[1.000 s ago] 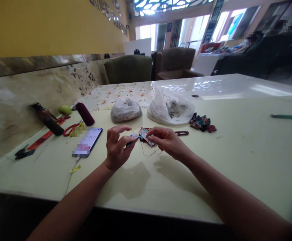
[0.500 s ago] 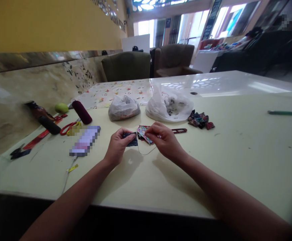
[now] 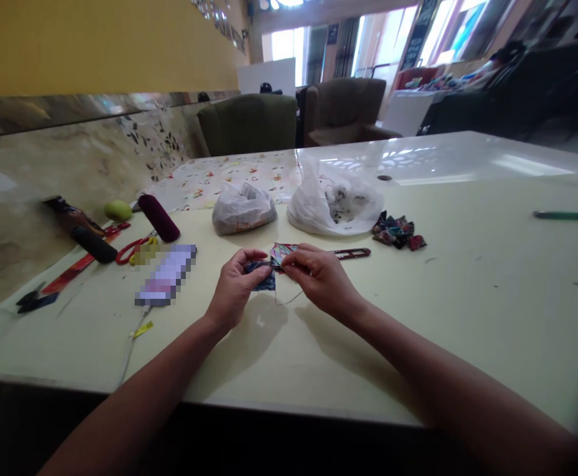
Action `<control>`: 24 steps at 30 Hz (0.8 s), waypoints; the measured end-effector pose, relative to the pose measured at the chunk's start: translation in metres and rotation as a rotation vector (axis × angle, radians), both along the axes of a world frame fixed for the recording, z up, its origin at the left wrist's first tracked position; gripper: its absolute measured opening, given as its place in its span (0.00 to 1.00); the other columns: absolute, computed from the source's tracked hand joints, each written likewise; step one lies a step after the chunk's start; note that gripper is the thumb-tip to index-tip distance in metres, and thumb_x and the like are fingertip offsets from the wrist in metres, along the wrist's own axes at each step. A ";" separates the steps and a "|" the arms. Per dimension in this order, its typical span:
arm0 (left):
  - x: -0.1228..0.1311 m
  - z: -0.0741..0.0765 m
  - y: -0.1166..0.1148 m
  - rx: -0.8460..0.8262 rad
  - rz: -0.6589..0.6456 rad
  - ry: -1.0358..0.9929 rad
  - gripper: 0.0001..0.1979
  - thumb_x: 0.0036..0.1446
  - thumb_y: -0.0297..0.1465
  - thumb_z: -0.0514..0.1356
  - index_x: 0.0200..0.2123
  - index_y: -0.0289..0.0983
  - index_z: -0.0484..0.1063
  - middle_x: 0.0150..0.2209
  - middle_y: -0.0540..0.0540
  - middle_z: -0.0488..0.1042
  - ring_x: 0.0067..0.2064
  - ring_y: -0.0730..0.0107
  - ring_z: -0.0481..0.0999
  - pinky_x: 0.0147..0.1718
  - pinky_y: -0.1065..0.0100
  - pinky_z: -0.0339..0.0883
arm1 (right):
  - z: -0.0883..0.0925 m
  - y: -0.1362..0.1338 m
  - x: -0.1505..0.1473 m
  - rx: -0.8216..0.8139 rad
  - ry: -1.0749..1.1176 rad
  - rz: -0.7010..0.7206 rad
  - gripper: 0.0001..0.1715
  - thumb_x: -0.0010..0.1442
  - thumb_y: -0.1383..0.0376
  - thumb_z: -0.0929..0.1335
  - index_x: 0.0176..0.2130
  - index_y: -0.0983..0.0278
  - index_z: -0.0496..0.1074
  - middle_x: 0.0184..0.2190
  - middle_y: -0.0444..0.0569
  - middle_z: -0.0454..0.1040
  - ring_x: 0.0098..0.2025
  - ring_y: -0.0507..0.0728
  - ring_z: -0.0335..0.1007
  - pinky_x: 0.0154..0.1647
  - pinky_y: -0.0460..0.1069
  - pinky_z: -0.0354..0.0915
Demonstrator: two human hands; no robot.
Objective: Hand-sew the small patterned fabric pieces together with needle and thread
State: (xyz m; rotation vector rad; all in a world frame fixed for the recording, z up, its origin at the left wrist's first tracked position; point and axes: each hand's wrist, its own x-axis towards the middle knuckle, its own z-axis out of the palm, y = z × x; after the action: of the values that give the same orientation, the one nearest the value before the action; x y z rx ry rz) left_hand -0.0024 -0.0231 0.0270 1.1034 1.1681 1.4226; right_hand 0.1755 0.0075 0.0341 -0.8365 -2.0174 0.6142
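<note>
A small dark blue patterned fabric piece (image 3: 264, 281) is pinched between the thumb and fingers of my left hand (image 3: 237, 284), just above the table. My right hand (image 3: 319, 274) is closed at the fabric's upper right edge, its fingertips nearly meeting my left thumb. A thin sewing needle, barely visible, is in that pinch. From the fabric's lower corner a thin thread (image 3: 284, 303) loops up to my right hand. Behind the right fingers lie colourful patterned fabric pieces (image 3: 282, 250), partly hidden. Dark red thread snips (image 3: 356, 253) rest beyond that hand.
Two white plastic bags (image 3: 243, 210) (image 3: 311, 208) stand behind my hands, the right one holding white stuffing. Small sewn fabric pieces (image 3: 393, 231) lie beside it. Leftward are a phone (image 3: 167, 274), scissors (image 3: 131, 251), and a maroon thread spool (image 3: 159, 218). A green pen-like tool (image 3: 561, 215) lies far right.
My right hand has moved slightly left and down, from in front of the colourful fabric to the dark blue piece's edge. The thread loop has become smaller. My left hand keeps its hold.
</note>
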 end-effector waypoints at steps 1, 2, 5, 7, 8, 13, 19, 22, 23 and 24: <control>0.000 0.000 0.000 0.005 -0.002 0.007 0.17 0.45 0.31 0.71 0.39 0.35 0.73 0.37 0.49 0.74 0.35 0.76 0.73 0.34 0.73 0.68 | -0.001 0.000 0.000 0.002 -0.005 -0.008 0.09 0.62 0.72 0.66 0.32 0.66 0.76 0.29 0.46 0.69 0.32 0.51 0.65 0.36 0.47 0.58; -0.001 -0.001 0.000 0.009 -0.002 0.013 0.16 0.45 0.31 0.70 0.39 0.35 0.73 0.37 0.49 0.74 0.35 0.76 0.73 0.34 0.73 0.68 | -0.001 0.000 0.000 0.005 -0.004 -0.022 0.08 0.61 0.71 0.67 0.32 0.65 0.76 0.29 0.46 0.69 0.33 0.51 0.65 0.36 0.47 0.58; -0.001 -0.001 0.001 0.006 0.010 0.021 0.16 0.45 0.31 0.70 0.38 0.35 0.73 0.37 0.49 0.74 0.34 0.76 0.72 0.34 0.73 0.68 | -0.002 0.001 0.001 0.022 0.034 -0.083 0.07 0.60 0.71 0.68 0.32 0.64 0.76 0.31 0.47 0.67 0.35 0.52 0.65 0.37 0.47 0.59; -0.001 -0.001 0.001 -0.002 0.025 0.025 0.16 0.44 0.30 0.70 0.38 0.35 0.72 0.36 0.49 0.74 0.34 0.76 0.72 0.33 0.73 0.67 | -0.002 0.002 0.001 0.019 0.060 -0.100 0.07 0.60 0.71 0.69 0.31 0.64 0.76 0.31 0.47 0.66 0.34 0.52 0.65 0.36 0.47 0.59; -0.001 -0.001 0.002 -0.004 0.031 0.027 0.16 0.44 0.30 0.70 0.37 0.35 0.72 0.37 0.49 0.74 0.34 0.76 0.72 0.33 0.73 0.67 | -0.001 0.002 0.001 0.009 0.065 -0.095 0.07 0.60 0.71 0.68 0.31 0.64 0.76 0.30 0.46 0.66 0.33 0.51 0.65 0.35 0.47 0.59; -0.001 -0.002 0.002 0.008 0.031 0.054 0.17 0.44 0.31 0.70 0.38 0.36 0.71 0.37 0.49 0.74 0.34 0.75 0.72 0.33 0.72 0.68 | 0.000 0.001 0.000 -0.033 0.054 -0.033 0.08 0.60 0.71 0.68 0.30 0.65 0.75 0.29 0.45 0.66 0.32 0.51 0.64 0.34 0.47 0.58; -0.002 -0.003 0.001 0.035 0.024 0.091 0.17 0.46 0.31 0.70 0.39 0.36 0.71 0.37 0.49 0.74 0.35 0.75 0.72 0.33 0.73 0.68 | -0.001 0.000 -0.001 -0.017 0.028 -0.017 0.09 0.61 0.72 0.67 0.30 0.65 0.75 0.29 0.45 0.65 0.31 0.50 0.63 0.35 0.47 0.57; -0.001 -0.002 0.001 0.042 0.016 0.105 0.16 0.46 0.31 0.70 0.39 0.36 0.71 0.36 0.49 0.74 0.34 0.76 0.72 0.33 0.73 0.68 | -0.001 0.001 -0.001 -0.021 0.024 -0.015 0.10 0.61 0.72 0.66 0.30 0.65 0.75 0.29 0.45 0.65 0.31 0.50 0.63 0.35 0.47 0.57; -0.001 -0.002 0.001 0.046 0.016 0.108 0.16 0.46 0.31 0.70 0.39 0.36 0.71 0.36 0.49 0.74 0.34 0.75 0.72 0.33 0.73 0.68 | -0.001 0.001 -0.001 -0.021 0.024 -0.014 0.10 0.61 0.72 0.66 0.30 0.65 0.75 0.29 0.45 0.65 0.31 0.50 0.63 0.35 0.47 0.57; -0.001 -0.002 0.001 0.050 0.017 0.112 0.16 0.46 0.31 0.70 0.39 0.36 0.71 0.36 0.49 0.74 0.35 0.75 0.72 0.33 0.73 0.68 | -0.001 0.001 -0.001 -0.021 0.022 -0.013 0.10 0.61 0.72 0.66 0.30 0.65 0.75 0.29 0.45 0.65 0.31 0.50 0.62 0.34 0.47 0.57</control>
State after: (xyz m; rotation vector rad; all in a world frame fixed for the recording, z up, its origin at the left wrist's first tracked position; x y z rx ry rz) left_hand -0.0037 -0.0224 0.0247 1.2234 1.2290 1.4250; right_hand 0.1749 0.0082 0.0336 -0.8511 -1.9871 0.6350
